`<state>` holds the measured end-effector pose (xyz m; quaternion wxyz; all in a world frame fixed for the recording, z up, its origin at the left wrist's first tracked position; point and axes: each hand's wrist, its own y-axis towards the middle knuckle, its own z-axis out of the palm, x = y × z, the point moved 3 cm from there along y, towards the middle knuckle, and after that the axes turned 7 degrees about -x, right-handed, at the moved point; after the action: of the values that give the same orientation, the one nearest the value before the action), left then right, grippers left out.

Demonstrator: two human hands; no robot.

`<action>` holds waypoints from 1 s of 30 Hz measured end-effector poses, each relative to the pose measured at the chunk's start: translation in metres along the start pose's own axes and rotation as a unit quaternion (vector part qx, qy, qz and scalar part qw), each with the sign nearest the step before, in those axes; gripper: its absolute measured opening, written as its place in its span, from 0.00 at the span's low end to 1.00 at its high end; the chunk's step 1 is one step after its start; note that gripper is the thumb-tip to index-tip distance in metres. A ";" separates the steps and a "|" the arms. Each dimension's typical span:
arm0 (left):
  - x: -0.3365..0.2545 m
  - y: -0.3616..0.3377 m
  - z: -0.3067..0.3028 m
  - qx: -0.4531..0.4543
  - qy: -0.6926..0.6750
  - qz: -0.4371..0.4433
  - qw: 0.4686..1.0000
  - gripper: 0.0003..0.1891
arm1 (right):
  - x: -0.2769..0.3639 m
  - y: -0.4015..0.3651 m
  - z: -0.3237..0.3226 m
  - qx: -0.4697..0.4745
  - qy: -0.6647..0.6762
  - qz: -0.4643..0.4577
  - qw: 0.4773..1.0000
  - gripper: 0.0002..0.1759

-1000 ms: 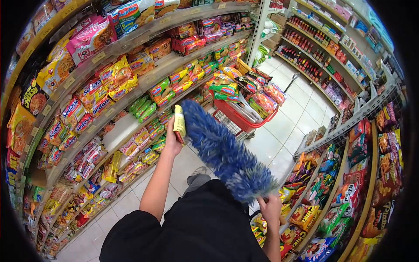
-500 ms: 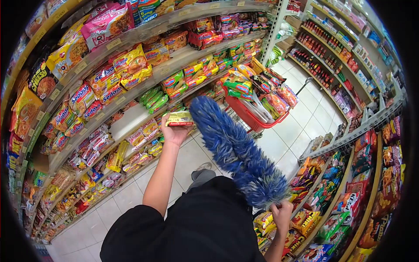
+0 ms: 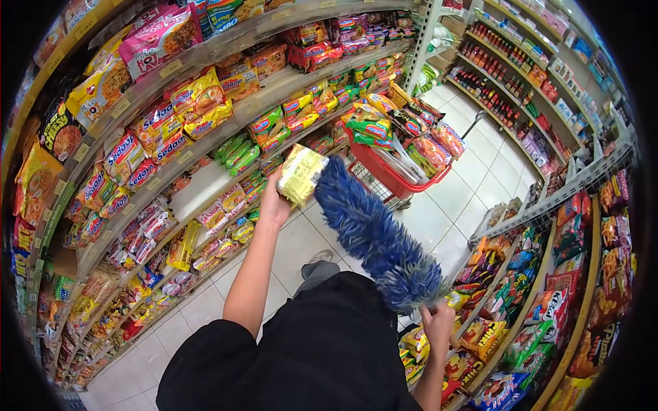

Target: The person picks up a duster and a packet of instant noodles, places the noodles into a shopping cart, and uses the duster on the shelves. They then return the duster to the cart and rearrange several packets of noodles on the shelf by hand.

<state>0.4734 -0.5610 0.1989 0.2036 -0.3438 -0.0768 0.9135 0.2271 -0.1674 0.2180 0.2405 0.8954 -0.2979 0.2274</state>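
My left hand (image 3: 274, 204) is closed around a yellow instant noodle packet (image 3: 302, 175), whose broad printed side is tilted up toward me. Right beside that packet is the tip of a fluffy blue-and-grey duster (image 3: 373, 236). My right hand (image 3: 439, 325), lower right, grips the duster's near end; the handle itself is mostly hidden. The duster slants across from my right hand up to the packet in my left.
A curved-looking shelf (image 3: 199, 200) of instant noodle packets runs along the left. Ahead stands a red shopping cart (image 3: 393, 179) loaded with packets. Snack bags (image 3: 485, 337) fill the shelves on the right, and bottles (image 3: 493, 61) line the far shelves over a tiled floor (image 3: 439, 219).
My left hand has turned the noodle packet from edge-on to broad side up. The duster has shifted slightly right and straightened, its tip now lower beside the packet.
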 end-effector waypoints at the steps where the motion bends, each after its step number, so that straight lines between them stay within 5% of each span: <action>1: 0.000 -0.001 -0.002 -0.012 0.021 0.019 1.000 0.19 | 0.002 0.001 0.003 -0.006 0.010 -0.006 1.000 0.18; 7: 0.010 -0.019 -0.014 0.063 0.152 -0.033 0.986 0.21 | 0.011 0.009 0.030 0.025 0.039 0.064 0.997 0.18; 15: 0.014 -0.024 -0.135 -0.115 0.169 -0.134 0.970 0.18 | -0.013 0.032 0.108 0.111 0.130 0.170 0.970 0.19; 17: 0.021 -0.038 -0.215 -0.151 0.260 -0.131 0.945 0.18 | -0.027 0.032 0.130 0.204 0.335 0.386 0.835 0.14; 18: 0.036 -0.066 -0.305 -0.267 0.332 -0.122 0.896 0.20 | -0.026 0.037 0.142 0.254 0.421 0.478 0.728 0.12; 19: 0.032 -0.102 -0.311 -0.334 0.421 -0.125 0.834 0.21 | -0.021 0.049 0.144 0.282 0.499 0.529 0.626 0.07; 22: 0.048 -0.186 -0.389 -0.398 0.507 -0.164 0.747 0.16 | -0.019 0.093 0.166 0.283 0.611 0.595 0.438 0.09; 24: 0.065 -0.242 -0.451 -0.363 0.530 -0.165 0.748 0.14 | 0.002 0.123 0.173 0.281 0.617 0.605 0.417 0.10; 25: 0.065 -0.263 -0.450 -0.453 0.486 -0.205 0.718 0.14 | 0.010 0.136 0.177 0.279 0.620 0.611 0.406 0.11; 26: 0.066 -0.281 -0.439 -0.537 0.435 -0.239 0.682 0.13 | 0.018 0.146 0.185 0.274 0.633 0.615 0.383 0.11; 28: 0.047 -0.294 -0.366 -0.567 0.436 -0.255 0.651 0.12 | 0.035 0.165 0.203 0.264 0.656 0.620 0.339 0.12; 30: 0.044 -0.290 -0.367 -0.563 0.438 -0.287 0.639 0.12 | 0.050 0.191 0.233 0.221 0.646 0.639 0.354 0.15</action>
<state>0.7777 -0.2797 -0.0225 0.2321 -0.7123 -0.5732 0.3318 0.2019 -0.4557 0.1200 -0.0653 0.0331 -0.4715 0.8788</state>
